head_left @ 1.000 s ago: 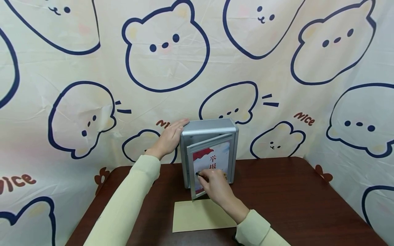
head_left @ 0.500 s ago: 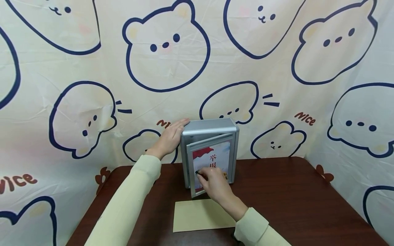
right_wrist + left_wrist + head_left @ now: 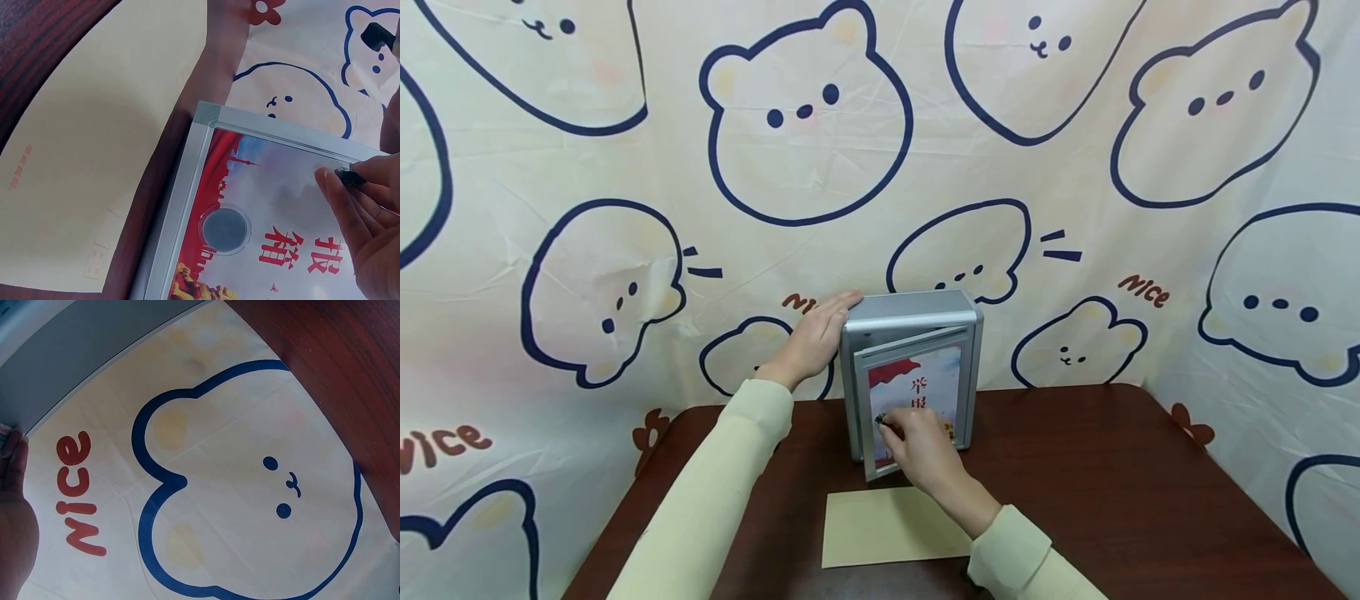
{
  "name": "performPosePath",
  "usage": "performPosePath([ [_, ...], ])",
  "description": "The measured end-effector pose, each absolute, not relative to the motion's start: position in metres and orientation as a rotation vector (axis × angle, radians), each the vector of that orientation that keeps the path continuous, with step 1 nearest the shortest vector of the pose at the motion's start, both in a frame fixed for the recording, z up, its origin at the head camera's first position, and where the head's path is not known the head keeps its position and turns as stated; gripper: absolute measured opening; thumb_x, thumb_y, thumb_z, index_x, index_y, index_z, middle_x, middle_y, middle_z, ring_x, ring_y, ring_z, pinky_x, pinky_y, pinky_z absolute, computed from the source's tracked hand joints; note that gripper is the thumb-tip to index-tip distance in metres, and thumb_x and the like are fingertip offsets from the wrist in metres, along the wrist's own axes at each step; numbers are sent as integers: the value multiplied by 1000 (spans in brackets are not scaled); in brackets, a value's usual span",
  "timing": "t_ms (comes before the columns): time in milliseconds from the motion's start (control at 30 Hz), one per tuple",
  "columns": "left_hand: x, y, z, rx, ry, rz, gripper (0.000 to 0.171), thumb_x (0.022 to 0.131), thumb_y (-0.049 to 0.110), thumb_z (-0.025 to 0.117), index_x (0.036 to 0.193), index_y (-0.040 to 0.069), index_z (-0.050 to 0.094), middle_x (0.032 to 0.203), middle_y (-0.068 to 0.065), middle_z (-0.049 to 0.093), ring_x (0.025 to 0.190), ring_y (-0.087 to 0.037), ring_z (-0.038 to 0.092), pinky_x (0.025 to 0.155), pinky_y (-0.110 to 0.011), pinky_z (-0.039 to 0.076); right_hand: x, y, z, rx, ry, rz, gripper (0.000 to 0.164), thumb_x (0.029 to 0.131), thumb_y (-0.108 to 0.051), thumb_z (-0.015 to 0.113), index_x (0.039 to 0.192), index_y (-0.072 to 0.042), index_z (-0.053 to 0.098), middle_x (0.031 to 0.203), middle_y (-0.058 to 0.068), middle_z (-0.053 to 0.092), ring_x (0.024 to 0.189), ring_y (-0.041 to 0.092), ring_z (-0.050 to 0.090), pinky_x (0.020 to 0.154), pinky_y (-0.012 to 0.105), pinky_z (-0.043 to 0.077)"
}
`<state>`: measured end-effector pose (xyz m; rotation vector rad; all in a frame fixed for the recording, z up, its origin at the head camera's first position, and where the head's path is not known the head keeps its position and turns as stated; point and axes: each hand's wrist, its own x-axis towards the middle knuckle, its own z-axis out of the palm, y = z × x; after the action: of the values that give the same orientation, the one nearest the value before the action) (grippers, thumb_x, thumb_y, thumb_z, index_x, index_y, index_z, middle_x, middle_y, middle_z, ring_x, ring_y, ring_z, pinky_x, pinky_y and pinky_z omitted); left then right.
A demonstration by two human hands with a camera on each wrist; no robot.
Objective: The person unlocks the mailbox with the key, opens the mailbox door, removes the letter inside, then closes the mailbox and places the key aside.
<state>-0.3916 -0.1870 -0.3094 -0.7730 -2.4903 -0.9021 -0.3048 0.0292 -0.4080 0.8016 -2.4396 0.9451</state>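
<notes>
A silver metal box (image 3: 910, 308) stands upright on the table, its framed door (image 3: 913, 375) ajar on the left side. Red characters and a red banner are printed on the door's panel. My left hand (image 3: 808, 342) rests against the box's upper left edge with its fingers extended; the left wrist view catches only part of this hand (image 3: 15, 531). Near the door's free edge, my right hand (image 3: 925, 450) pinches a small black key (image 3: 350, 177) between thumb and fingers. The fingers hide most of the key and the spot where it meets the door.
A tan paper envelope (image 3: 887, 529) lies flat just in front of the box, partly beneath the right forearm. The dark brown table (image 3: 1060, 475) extends to both sides. A cloth with bear drawings (image 3: 805, 167) hangs behind and around it.
The door's free edge has swung slightly inward toward the box, and the right hand has moved with it. The left hand stays in place on the box.
</notes>
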Motion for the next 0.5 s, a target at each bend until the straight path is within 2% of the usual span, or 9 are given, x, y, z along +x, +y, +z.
performPosePath([
  [500, -391, -186, -309, -787, -2473, -909, 52, 111, 29, 24, 156, 10, 44, 162, -2, 40, 151, -20, 33, 124, -45, 25, -309, 26, -409, 790, -2416, 893, 12, 96, -9, 71, 84, -9, 74, 67, -6, 62, 57, 4, 48, 52, 20, 44],
])
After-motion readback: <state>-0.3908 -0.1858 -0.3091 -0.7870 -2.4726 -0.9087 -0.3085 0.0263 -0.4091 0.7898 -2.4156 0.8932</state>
